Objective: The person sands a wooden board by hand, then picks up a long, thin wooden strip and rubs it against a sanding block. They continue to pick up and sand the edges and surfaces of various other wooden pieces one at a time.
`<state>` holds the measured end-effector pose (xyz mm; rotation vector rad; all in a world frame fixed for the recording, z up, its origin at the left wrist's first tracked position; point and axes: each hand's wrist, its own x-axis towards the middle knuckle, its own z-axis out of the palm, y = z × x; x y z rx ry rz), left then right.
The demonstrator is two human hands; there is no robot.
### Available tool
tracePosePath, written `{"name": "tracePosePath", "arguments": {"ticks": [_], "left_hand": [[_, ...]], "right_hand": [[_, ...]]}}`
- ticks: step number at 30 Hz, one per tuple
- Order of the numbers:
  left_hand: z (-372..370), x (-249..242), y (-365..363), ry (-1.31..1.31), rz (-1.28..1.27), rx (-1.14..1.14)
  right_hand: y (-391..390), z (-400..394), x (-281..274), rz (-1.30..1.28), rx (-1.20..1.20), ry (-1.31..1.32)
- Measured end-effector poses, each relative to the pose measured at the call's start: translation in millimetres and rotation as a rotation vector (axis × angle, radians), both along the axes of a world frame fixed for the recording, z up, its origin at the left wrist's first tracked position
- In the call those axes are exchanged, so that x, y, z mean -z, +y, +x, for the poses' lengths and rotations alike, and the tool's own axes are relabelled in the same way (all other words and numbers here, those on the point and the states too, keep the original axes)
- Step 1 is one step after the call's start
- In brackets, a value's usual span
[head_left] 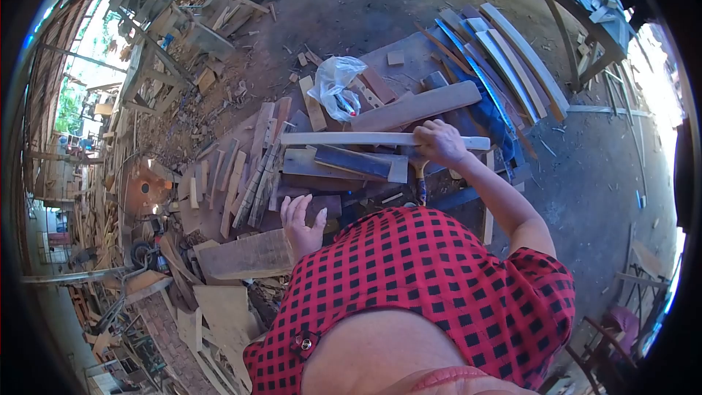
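My right hand (pixel 441 143) is closed around a long pale wooden strip (pixel 351 139), which lies level across the middle of the head view. With its fingers spread and nothing in them, my left hand (pixel 301 221) hovers near my body, below the strip's left end. Just under my right hand is a tool handle (pixel 421 184), its kind not clear. Below the strip lies a dark-faced wooden block (pixel 353 162) on a wider board (pixel 300 164). A thick rounded plank (pixel 417 107) rests beyond the strip.
A clear plastic bag (pixel 338 88) sits among the wood pieces. Long curved boards (pixel 523 58) and a blue straight edge (pixel 479 73) lie at the upper right. Wood sticks (pixel 238 183) are stacked on the left. A table (pixel 578 7) stands at the far right.
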<state>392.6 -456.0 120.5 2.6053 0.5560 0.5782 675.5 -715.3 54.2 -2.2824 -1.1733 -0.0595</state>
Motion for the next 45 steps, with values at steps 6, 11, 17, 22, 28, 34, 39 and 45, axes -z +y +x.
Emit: {"name": "tracePosePath", "arguments": {"ticks": [6,11,17,22,28,34,39,45], "left_hand": [[-4.8,16.0,-4.1,-0.013,-0.016,-0.008],[-7.6,35.7,-3.8,0.023,-0.026,0.049],[18.8,35.2,-9.2,0.112,-0.098,0.133],[83.6,35.4,-12.8,0.307,-0.016,0.342],[141.7,59.7,-33.6,0.658,0.253,0.33],[149.1,62.1,-31.3,0.779,0.262,0.361],[151.7,63.1,-31.7,0.801,0.276,0.362],[154.2,62.8,-31.4,0.867,0.281,0.364]], "right_hand": [[22.8,7.0,30.4,0.033,-0.027,0.01],[26.4,-6.4,44.0,0.006,-0.05,-0.065],[35.1,-21.9,51.2,-0.06,0.069,-0.036],[47.3,-24.1,50.6,-0.116,-0.002,0.017],[-12.3,43.3,-17.5,0.309,0.093,0.138],[-157.0,164.0,4.8,0.284,1.005,0.024],[-287.4,211.1,68.7,-0.045,1.38,-0.048],[-337.4,194.9,103.1,0.069,1.558,0.323]]}}
